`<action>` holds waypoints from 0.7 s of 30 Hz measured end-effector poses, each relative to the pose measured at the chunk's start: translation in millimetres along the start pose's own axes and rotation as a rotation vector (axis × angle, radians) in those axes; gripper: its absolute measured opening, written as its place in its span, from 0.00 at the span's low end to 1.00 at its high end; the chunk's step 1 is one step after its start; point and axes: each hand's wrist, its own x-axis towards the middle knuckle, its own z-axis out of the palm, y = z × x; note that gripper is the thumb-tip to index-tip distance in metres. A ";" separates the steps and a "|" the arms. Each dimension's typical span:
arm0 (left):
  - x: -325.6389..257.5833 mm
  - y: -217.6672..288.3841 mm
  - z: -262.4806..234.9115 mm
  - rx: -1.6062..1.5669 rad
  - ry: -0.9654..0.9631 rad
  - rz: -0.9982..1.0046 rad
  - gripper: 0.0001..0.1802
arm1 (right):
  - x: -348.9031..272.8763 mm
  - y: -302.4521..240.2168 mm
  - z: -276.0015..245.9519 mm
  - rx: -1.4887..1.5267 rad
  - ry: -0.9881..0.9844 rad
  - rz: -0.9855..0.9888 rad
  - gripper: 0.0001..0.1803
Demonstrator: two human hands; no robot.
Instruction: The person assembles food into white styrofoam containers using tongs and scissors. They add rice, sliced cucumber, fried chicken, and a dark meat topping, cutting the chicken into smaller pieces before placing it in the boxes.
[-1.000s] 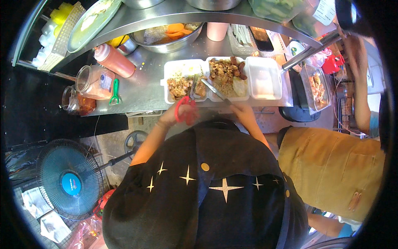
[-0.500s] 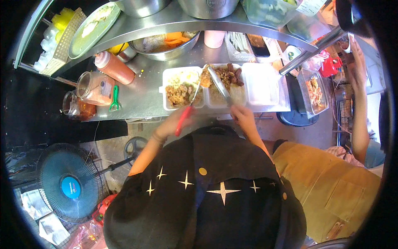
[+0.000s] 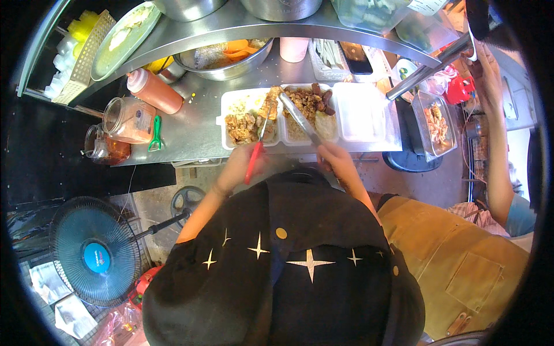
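Note:
My left hand [image 3: 235, 168] is closed around red-handled scissors [image 3: 253, 164], whose blades point away from me at a browned piece of fried food [image 3: 269, 104]. My right hand [image 3: 336, 161] grips metal tongs [image 3: 301, 121]; their tips are at the upper end of that piece. The piece hangs over the left white takeaway container [image 3: 224, 124], which holds browned food and a pale, yellowish portion. Beside it, the right container [image 3: 300, 143] holds crumbly browned food, dark chunks and something pale. Its lid [image 3: 362, 112] lies open to the right.
A steel shelf [image 3: 242, 29] crosses above the counter. At left stand a sauce bottle [image 3: 154, 91], jars [image 3: 128, 120] and a green peeler [image 3: 156, 135]. A metal bowl [image 3: 231, 70] sits behind. A co-worker's arm [image 3: 497, 132] is at right; a fan [image 3: 95, 254] stands lower left.
The fried piece has shifted left, from between the containers to over the left one, with the tongs and scissors alongside. The whole view has moved slightly.

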 end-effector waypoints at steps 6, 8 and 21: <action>-2.6 -9.2 -3.0 0.213 0.079 0.125 0.17 | 3.0 4.4 -7.8 -0.032 -0.006 -0.026 0.16; -3.5 -7.3 0.2 0.200 0.108 0.094 0.15 | 4.6 6.6 -8.0 0.011 -0.014 -0.050 0.16; -1.2 -23.4 0.2 0.142 0.114 0.098 0.16 | 5.8 1.7 -10.9 -0.037 -0.018 0.037 0.13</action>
